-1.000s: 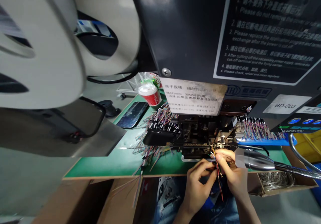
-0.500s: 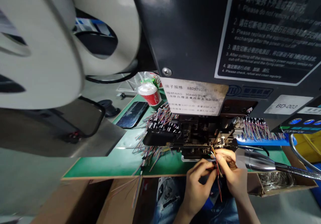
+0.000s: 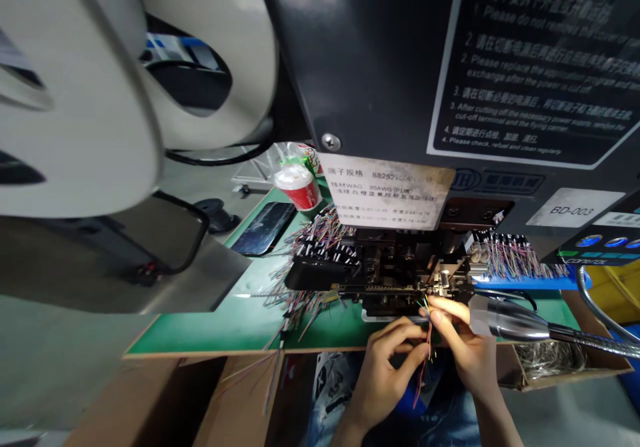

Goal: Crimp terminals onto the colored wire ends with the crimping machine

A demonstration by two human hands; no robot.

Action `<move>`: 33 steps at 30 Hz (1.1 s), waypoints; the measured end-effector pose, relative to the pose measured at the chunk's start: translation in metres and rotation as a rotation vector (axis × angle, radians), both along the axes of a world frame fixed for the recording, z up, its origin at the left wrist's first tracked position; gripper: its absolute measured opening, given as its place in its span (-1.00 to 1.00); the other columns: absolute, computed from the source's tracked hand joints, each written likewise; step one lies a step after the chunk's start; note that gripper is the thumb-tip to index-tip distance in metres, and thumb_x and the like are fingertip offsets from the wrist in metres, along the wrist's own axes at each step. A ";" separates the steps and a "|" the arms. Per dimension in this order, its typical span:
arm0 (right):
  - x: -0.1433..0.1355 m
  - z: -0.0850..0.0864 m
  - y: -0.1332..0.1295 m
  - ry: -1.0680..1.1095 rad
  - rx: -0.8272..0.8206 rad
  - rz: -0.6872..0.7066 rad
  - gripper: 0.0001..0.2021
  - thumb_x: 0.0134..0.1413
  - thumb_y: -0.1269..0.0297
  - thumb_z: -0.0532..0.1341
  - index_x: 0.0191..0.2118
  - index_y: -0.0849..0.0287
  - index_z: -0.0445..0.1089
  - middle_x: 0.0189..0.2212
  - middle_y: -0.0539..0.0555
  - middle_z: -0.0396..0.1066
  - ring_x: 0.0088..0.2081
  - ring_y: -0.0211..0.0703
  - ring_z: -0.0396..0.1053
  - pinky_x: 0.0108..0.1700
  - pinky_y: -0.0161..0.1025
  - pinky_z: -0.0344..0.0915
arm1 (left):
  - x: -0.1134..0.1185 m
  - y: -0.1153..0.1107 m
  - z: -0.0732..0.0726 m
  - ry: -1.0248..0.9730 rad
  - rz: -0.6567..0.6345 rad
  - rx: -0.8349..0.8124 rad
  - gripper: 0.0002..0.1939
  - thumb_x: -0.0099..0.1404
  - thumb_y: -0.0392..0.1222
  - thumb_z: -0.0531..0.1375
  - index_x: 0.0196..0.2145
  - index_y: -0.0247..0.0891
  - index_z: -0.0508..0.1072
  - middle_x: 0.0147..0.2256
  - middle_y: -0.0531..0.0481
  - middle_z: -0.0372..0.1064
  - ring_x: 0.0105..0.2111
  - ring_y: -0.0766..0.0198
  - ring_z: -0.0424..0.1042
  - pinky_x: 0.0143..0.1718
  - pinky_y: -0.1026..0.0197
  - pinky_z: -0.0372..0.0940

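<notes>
Thin coloured wires [image 3: 429, 333] run between my two hands, just in front of the crimping machine's metal tooling [image 3: 443, 280]. My left hand [image 3: 393, 360] is closed, its thumb and fingers pinching the bundle near the table's front edge. Higher on the same bundle, my right hand [image 3: 460, 343] pinches the wires between thumb and forefinger, close to the tooling. Short wire ends fan out above the right fingertips, and loose red strands hang below the left thumb. The dark machine head [image 3: 375, 87] stands above both hands. Fine detail at the wire tips is too small to make out.
A metal gooseneck lamp [image 3: 515, 320] reaches in beside my right hand. Wire bundles [image 3: 325, 240] lie left of the tooling, near a phone [image 3: 265, 228] and a red cup [image 3: 299, 190]. More wires rest on a blue tray [image 3: 530, 280] at right. Large reels [image 3: 215, 120] hang upper left.
My left hand has shifted slightly left and down. The hanging wire ends have swung left, and the yellow strands between the hands are less spread.
</notes>
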State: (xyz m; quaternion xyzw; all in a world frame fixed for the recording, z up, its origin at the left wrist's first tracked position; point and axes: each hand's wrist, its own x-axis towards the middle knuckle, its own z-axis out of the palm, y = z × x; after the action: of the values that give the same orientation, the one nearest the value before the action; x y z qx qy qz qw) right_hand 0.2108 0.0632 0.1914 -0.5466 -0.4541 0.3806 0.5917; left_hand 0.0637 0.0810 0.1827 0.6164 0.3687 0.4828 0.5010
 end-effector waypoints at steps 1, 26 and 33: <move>0.000 0.001 0.001 0.004 -0.008 -0.004 -0.82 0.24 0.16 0.36 -0.12 0.04 0.68 -0.18 0.12 0.70 -0.12 0.10 0.64 0.04 0.01 0.51 | 0.003 0.000 -0.001 -0.002 0.019 0.024 -0.87 0.30 -0.34 0.29 -0.35 -0.22 0.67 -0.35 -0.05 0.53 -0.40 0.24 0.59 -0.41 0.41 0.52; -0.001 0.005 0.007 -0.013 -0.008 -0.019 -0.83 0.24 0.17 0.33 -0.16 0.06 0.67 -0.23 0.11 0.68 -0.14 0.08 0.60 0.00 -0.02 0.46 | 0.012 -0.002 -0.001 0.023 0.116 0.181 -0.86 0.33 -0.40 0.26 -0.29 -0.26 0.64 -0.38 0.00 0.50 -0.43 0.32 0.56 -0.40 0.44 0.53; 0.005 0.007 0.000 -0.188 0.119 0.077 -0.88 0.27 0.24 0.33 -0.28 0.09 0.61 -0.29 0.08 0.60 -0.39 -0.13 0.49 -0.31 -0.21 0.37 | -0.012 -0.003 0.011 0.118 -0.021 0.122 -0.90 0.29 -0.35 0.32 -0.35 -0.22 0.64 -0.43 0.04 0.48 -0.46 0.32 0.52 -0.42 0.45 0.47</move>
State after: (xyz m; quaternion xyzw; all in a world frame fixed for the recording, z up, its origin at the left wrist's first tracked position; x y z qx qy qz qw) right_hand 0.2161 0.0634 0.1984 -0.5259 -0.5501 0.3223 0.5630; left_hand 0.0516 0.0776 0.1932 0.6768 0.3610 0.4620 0.4452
